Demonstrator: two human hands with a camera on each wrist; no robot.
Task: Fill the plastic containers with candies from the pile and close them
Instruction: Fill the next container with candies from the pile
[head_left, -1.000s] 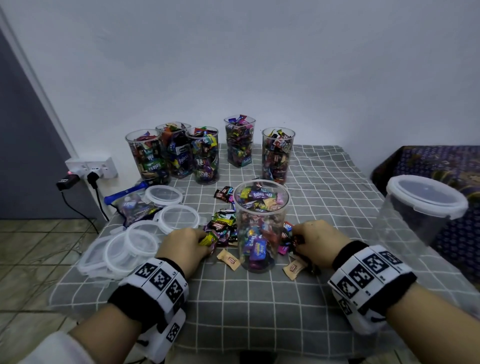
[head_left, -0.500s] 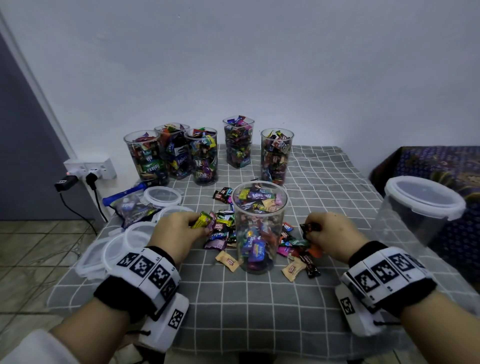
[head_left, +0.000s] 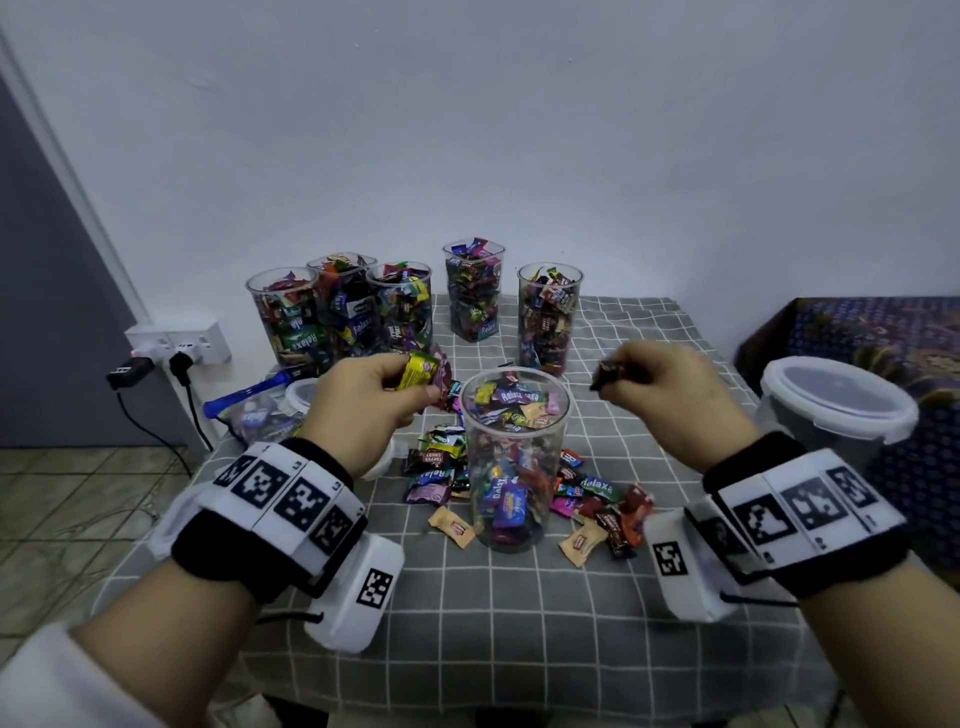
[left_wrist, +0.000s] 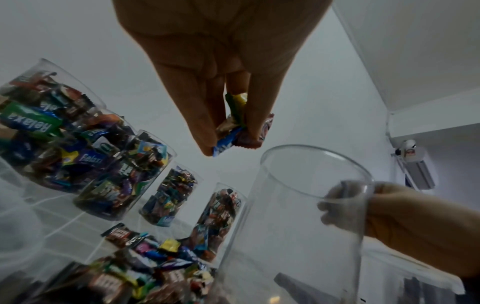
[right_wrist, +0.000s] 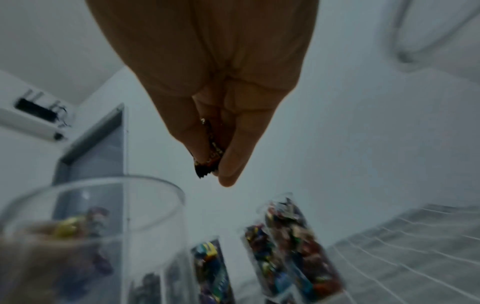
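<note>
A clear plastic container (head_left: 514, 457), nearly full of wrapped candies, stands open in the middle of the grey checked table. Loose candies (head_left: 597, 499) lie in a pile around its base. My left hand (head_left: 374, 395) is raised just left of the rim and pinches a few candies (head_left: 423, 371), yellow and reddish; the left wrist view shows this bunch of candies (left_wrist: 239, 131) between thumb and fingers above the rim (left_wrist: 311, 156). My right hand (head_left: 660, 384) hovers right of the rim and pinches a dark-wrapped candy (head_left: 605, 374), the same dark candy (right_wrist: 210, 152) seen in the right wrist view.
Several filled, lidless containers (head_left: 405, 312) stand along the back of the table. Round lids (head_left: 301, 389) and a bag with a blue zip (head_left: 249, 405) lie at the left. A large empty lidded tub (head_left: 831, 410) stands at the right edge. A power strip (head_left: 182, 343) hangs on the wall.
Both hands rose from the pile on the table to rim height beside the container, each carrying candies picked from the pile.
</note>
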